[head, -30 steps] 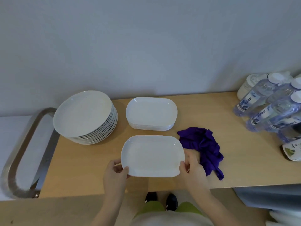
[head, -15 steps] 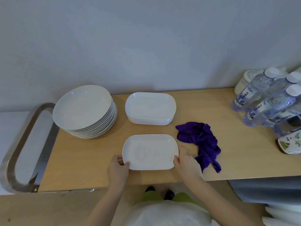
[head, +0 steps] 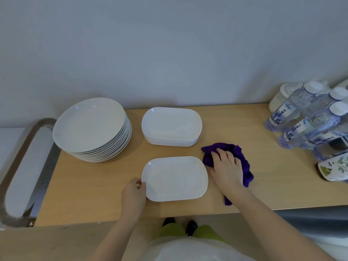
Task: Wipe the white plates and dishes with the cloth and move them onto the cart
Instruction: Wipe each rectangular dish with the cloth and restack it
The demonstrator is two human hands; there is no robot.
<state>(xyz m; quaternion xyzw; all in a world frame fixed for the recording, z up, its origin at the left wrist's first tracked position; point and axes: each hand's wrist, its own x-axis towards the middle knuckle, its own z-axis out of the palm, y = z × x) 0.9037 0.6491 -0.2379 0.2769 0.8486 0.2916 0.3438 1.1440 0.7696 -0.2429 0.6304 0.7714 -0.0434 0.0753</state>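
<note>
One oblong white dish (head: 175,178) flat on the wooden counter (head: 90,187), near edge, centre; unwiped by the look of it, judged as the piece in hand. Left hand (head: 133,194) at its left rim, fingers curled over the edge, steadying. Right hand (head: 227,167) laid on the purple cloth (head: 244,166) just right of the dish, fingers spread and bent onto the fabric; gathered up or merely pressed, cannot tell. Cloth crumpled, one tail trailing toward the near edge.

Farther back: stack of oblong dishes (head: 171,127) directly behind, stack of round plates (head: 90,127) to the far left. Cart handle (head: 20,166) at far left, metal, looped. Water bottles (head: 301,119) crowded at far right.

Risks, as judged:
- Dish close to the near edge; a firm wiping stroke toward the body with only a light rim hold could slide it off.
- Trailing cloth tail could snag the rim and drag the dish sideways.
- Carry to the left passes the tall round stack; a clipped rim could chip or shift it.
</note>
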